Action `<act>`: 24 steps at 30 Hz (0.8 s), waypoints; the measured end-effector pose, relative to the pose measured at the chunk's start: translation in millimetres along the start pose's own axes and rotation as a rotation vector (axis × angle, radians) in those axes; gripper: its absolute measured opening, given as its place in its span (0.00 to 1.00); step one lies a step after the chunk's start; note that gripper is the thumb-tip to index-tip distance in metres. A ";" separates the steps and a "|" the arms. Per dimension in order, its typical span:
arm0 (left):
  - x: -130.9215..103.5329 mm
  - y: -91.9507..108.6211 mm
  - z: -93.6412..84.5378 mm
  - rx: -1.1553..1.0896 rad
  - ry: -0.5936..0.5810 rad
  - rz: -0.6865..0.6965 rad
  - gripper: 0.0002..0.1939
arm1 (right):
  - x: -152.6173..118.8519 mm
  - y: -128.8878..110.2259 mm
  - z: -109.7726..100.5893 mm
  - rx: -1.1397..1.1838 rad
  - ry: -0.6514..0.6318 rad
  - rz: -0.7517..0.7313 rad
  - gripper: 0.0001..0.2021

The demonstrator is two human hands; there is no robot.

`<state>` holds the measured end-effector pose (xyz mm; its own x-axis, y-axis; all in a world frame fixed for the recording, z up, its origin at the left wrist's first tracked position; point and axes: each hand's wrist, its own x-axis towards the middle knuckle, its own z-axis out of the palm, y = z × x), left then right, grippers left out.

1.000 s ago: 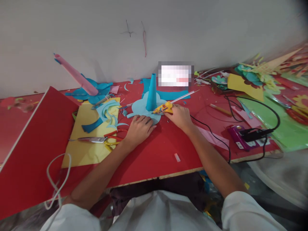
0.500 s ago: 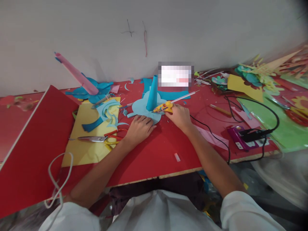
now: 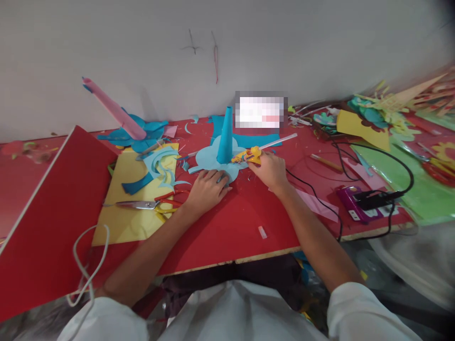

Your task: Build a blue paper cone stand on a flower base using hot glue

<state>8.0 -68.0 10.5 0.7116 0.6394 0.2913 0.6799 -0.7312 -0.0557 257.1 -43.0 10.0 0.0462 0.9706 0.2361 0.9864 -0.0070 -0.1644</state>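
A light blue paper flower shape (image 3: 205, 157) lies on the red table, with a darker blue paper cone (image 3: 225, 137) standing on its middle. My left hand (image 3: 208, 192) rests palm down on the front petal, fingers stretched out and pressing on the paper. In my right hand (image 3: 272, 169) is a yellow hot glue gun (image 3: 251, 154), a clear glue stick poking from its back. The gun's nozzle points left, close to the right side of the cone's foot; whether it touches is too small to tell.
Scissors (image 3: 138, 204) lie on yellow paper (image 3: 119, 222) at left, beside a leaning red board (image 3: 53, 218). A pink cone (image 3: 113, 111) on blue petals stands behind. A purple power strip (image 3: 350, 203) with black cables is at right. A small glue stick piece (image 3: 262, 232) lies in front.
My right hand has drawn the glue gun slightly to the right, its nozzle a little farther from the cone. The cone's tip shows slightly higher. My left hand stays on the petal.
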 end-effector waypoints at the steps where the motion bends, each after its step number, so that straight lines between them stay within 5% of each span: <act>1: -0.1 -0.3 0.3 0.001 -0.004 0.003 0.17 | -0.1 -0.1 0.1 0.002 -0.002 -0.003 0.21; 24: -0.1 -3.2 6.2 -0.062 0.026 0.028 0.17 | -1.4 -8.3 -1.3 -0.032 -0.053 -0.016 0.17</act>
<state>6.8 -64.3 4.8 0.7245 0.6131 0.3149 0.6472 -0.7623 -0.0048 249.1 -44.6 12.2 0.0230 0.9821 0.1868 0.9915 0.0016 -0.1302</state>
